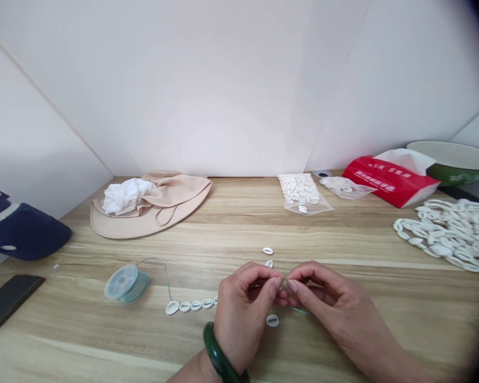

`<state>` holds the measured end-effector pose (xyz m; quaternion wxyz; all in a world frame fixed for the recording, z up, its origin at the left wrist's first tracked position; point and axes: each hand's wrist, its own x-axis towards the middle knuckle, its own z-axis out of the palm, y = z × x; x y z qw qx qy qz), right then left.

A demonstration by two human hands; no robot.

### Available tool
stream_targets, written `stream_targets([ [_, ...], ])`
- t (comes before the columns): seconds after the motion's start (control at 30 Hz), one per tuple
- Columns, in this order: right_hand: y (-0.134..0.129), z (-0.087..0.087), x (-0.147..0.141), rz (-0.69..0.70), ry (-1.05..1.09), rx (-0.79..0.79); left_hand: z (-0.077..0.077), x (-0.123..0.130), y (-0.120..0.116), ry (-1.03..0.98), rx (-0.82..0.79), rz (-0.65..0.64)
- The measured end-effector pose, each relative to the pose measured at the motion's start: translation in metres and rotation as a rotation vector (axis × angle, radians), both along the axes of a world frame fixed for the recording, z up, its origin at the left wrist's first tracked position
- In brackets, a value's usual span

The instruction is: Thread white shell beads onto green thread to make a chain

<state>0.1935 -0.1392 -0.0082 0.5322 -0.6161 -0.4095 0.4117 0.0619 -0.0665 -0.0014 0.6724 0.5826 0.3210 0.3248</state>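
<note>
Meeting fingertip to fingertip above the desk (104, 340), the left hand (243, 314) and right hand (339, 308) work close together. In each grip, thumb and forefinger are closed in a pinch; what sits between them is too small to tell. A green bangle (215, 348) circles the left wrist. A short end of thread (299, 310) pokes out just under the right fingers. Left of the left hand, a row of shells (196, 305) lies on the desk, partly hidden by that hand, with thread running from its far end to a spool (122, 283). One loose shell (272, 320) lies below the fingertips, and two more lie just beyond them. Farther back are a beige hat (179, 194), a clear bag of shells (301, 190) and a red tissue pack (387, 181); strung shells (455, 234) heap at the right.
</note>
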Motion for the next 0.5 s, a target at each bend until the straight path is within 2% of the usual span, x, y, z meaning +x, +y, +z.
stream_targets([
  [0.13, 0.0016, -0.0016, 0.0019, -0.069, -0.018, 0.018, -0.002, 0.0005, 0.0018, -0.064, -0.044, 0.003],
  [0.23, 0.003, -0.0008, 0.0024, -0.131, -0.032, 0.133, -0.0028, 0.0016, 0.003, -0.111, -0.095, 0.003],
  [0.33, 0.0035, 0.001, 0.0015, -0.125, -0.029, 0.186, -0.0025, 0.0025, 0.0029, -0.123, -0.124, -0.021],
  [0.5, 0.004, 0.0011, -0.0007, -0.062, 0.084, 0.135, -0.0017, 0.0015, 0.0014, -0.119, -0.127, -0.04],
])
